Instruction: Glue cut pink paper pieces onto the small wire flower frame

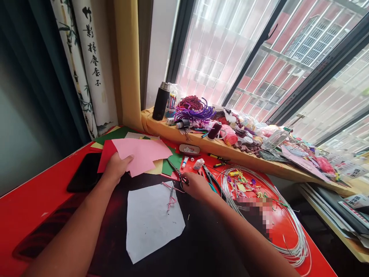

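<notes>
My left hand grips a sheet of pink paper by its left side, thumb on top. The sheet's right side has a stepped, cut edge, and red paper shows behind it. In my right hand is a pair of scissors, its blades pointing up and left, just right of the pink paper and apart from it. Below lies a white sheet with a small twisted pink-and-grey piece on it. Green paper lies behind the scissors.
A black phone lies at left on the red table. Behind my right hand are a glue bottle, a small tube and pliers. Coiled wire spreads at right. The sill holds a black flask and purple craft stems.
</notes>
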Demonstrator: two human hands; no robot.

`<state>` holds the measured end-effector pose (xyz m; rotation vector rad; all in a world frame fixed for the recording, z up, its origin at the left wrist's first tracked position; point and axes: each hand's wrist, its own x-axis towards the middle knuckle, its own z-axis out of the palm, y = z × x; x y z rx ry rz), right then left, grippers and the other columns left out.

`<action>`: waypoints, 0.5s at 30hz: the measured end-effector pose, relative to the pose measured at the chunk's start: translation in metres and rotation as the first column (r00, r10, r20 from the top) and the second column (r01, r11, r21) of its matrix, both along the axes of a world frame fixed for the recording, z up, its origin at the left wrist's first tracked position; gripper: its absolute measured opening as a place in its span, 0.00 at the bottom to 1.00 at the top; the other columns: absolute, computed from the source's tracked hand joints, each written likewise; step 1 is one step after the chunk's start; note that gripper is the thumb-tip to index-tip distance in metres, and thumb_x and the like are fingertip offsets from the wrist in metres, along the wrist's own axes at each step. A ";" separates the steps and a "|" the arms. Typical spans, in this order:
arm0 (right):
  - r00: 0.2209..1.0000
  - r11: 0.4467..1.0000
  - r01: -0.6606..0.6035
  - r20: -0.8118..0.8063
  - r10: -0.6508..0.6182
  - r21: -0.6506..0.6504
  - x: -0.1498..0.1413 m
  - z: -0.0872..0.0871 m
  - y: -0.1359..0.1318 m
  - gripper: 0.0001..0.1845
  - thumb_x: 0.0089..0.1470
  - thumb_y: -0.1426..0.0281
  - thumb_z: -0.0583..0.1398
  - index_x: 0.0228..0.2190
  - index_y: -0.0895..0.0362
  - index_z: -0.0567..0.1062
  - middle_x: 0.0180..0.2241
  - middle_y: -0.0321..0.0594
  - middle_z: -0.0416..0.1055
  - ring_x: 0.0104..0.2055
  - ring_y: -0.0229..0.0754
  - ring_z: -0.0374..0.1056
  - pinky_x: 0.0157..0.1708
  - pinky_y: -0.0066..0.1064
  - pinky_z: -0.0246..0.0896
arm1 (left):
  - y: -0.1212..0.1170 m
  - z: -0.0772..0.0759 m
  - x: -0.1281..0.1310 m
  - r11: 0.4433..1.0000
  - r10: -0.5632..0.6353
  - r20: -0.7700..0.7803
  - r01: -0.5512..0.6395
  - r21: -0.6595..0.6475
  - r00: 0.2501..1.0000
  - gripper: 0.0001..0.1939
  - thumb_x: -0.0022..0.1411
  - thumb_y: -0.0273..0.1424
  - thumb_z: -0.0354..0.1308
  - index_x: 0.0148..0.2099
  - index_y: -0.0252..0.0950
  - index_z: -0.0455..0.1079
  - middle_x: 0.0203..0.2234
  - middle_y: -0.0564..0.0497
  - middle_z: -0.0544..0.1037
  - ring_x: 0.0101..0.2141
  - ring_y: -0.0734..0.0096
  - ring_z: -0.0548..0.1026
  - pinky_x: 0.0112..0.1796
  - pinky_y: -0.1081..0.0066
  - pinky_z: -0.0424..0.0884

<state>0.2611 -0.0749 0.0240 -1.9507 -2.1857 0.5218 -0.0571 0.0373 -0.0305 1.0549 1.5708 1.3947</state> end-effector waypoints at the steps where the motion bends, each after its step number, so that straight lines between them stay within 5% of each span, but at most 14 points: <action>1: 0.998 1.000 0.016 -0.053 -0.016 -0.014 0.002 -0.001 0.002 0.16 0.61 0.74 0.65 0.50 0.54 0.83 0.44 0.45 0.84 0.46 0.51 0.78 0.43 0.35 0.64 | -0.001 0.001 0.001 1.000 -0.007 0.032 0.006 0.024 0.999 0.22 0.54 0.35 0.69 0.52 0.36 0.77 0.52 0.39 0.85 0.52 0.48 0.84 0.55 0.55 0.80; 7: 0.894 0.970 0.070 -0.417 -0.164 -0.233 0.014 -0.019 0.015 0.19 0.62 0.70 0.63 0.54 0.58 0.80 0.28 0.35 0.80 0.21 0.36 0.68 0.21 0.25 0.59 | -0.005 0.006 0.004 0.999 0.005 0.092 -0.010 0.046 0.996 0.22 0.55 0.32 0.70 0.54 0.38 0.78 0.50 0.41 0.86 0.52 0.46 0.84 0.56 0.52 0.80; 15: 0.673 0.934 0.058 -0.677 -0.298 -0.353 0.017 -0.018 0.010 0.28 0.57 0.60 0.70 0.56 0.58 0.78 0.29 0.35 0.80 0.21 0.34 0.66 0.19 0.23 0.53 | -0.008 0.008 0.008 0.999 -0.029 0.123 0.023 0.050 0.992 0.24 0.56 0.33 0.70 0.55 0.36 0.78 0.51 0.42 0.86 0.54 0.49 0.83 0.56 0.56 0.80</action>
